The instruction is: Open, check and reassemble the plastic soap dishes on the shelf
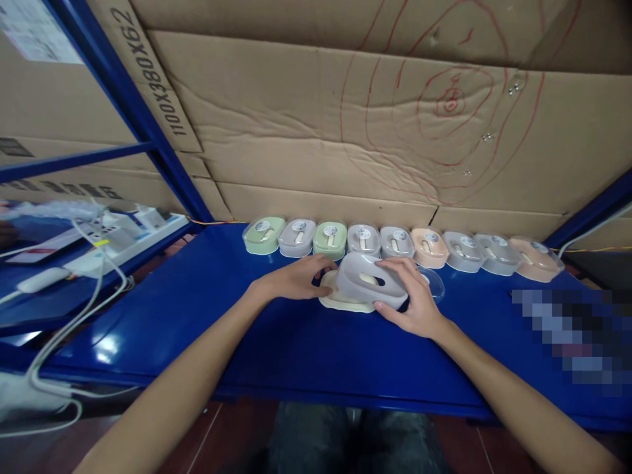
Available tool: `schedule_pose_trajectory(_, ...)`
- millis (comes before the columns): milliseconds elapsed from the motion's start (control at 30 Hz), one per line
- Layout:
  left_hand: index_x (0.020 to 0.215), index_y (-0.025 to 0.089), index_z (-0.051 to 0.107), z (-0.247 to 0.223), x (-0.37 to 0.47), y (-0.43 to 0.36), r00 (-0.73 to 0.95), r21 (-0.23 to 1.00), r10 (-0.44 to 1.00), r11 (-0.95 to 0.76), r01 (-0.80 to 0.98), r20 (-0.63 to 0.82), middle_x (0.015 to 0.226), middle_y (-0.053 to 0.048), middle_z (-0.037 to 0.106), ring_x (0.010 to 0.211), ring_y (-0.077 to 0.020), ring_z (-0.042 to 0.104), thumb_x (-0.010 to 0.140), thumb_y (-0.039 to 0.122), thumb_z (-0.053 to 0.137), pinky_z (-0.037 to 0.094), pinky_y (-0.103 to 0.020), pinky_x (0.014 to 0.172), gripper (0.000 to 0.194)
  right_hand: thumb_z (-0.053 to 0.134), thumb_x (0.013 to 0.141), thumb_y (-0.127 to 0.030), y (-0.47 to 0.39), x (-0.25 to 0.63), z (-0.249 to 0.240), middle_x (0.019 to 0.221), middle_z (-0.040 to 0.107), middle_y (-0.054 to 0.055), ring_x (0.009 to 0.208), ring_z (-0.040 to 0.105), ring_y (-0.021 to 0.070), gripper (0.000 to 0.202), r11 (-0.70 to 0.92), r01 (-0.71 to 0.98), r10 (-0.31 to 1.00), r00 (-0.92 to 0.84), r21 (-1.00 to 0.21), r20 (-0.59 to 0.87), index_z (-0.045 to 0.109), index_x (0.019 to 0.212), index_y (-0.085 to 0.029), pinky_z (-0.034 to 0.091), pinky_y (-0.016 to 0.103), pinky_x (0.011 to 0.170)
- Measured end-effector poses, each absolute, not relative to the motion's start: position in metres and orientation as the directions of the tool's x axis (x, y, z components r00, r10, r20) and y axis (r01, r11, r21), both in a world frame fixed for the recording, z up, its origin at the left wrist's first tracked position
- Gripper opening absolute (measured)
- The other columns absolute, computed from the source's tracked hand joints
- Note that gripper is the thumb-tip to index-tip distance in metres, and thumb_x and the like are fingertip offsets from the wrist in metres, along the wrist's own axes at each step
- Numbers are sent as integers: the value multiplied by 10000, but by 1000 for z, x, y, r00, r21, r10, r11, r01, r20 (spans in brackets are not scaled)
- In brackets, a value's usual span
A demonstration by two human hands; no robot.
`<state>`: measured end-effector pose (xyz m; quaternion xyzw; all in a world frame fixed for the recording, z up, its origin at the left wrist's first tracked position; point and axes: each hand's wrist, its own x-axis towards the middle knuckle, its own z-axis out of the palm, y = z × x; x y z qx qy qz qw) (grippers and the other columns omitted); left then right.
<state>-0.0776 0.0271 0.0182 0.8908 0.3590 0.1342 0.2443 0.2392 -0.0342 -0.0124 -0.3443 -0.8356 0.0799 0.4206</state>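
Presumably for control, my right hand (415,304) grips the grey cover (351,280) over the cream base (345,305); my left hand (299,276) flanks it, hold unclear.

Cream base (345,305) partly covered by the grey cover (351,282), clear lid (436,284) partly lost behind the right hand (413,299); cannot tell whether fingertips of the left hand (302,276) touch either piece. Round stickers (331,230) along the row of boxes (364,250) too small to read; paper (42,33) at upper left blurred, cut by the edge. Pixelated patch (573,336) at right masks what lies beneath, and both forearms (212,355) run out at the bottom.
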Motion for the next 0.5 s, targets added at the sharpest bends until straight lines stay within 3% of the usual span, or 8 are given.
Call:
schedule_pose_trajectory(200, 1283, 192, 680, 20, -82, 34, 636, 726, 772, -433, 534, -8, 1011, -75, 775, 826, -208, 710, 1039, 384, 526, 562, -344, 753, 347, 805, 948, -547, -35, 234, -20, 1445, 561, 153, 1350, 562, 417, 747, 741, 583, 653, -505, -334, 565, 510, 1600, -333, 541, 653, 1116)
schedule_pose_trajectory(333, 1205, 169, 684, 14, -80, 37, 539, 752, 842, -354, 556, -2, 964, -76, 774, 721, -175, 702, 1042, 324, 457, 559, -311, 664, 319, 770, 990, -581, -32, 230, -25, 1489, 525, 179, 1366, 537, 440, 760, 741, 619, 647, -554, -261, 525, 480, 1651, -341, 539, 696, 1114)
schedule_pose_trajectory(500, 1202, 162, 675, 11, -74, 36, 519, 786, 854, -313, 533, -12, 938, -76, 751, 729, -186, 708, 1031, 307, 457, 540, -289, 586, 313, 730, 1006, -645, -30, 227, -28, 1526, 514, 183, 1381, 539, 423, 755, 747, 638, 634, -597, -187, 492, 507, 1657, -334, 516, 678, 1164)
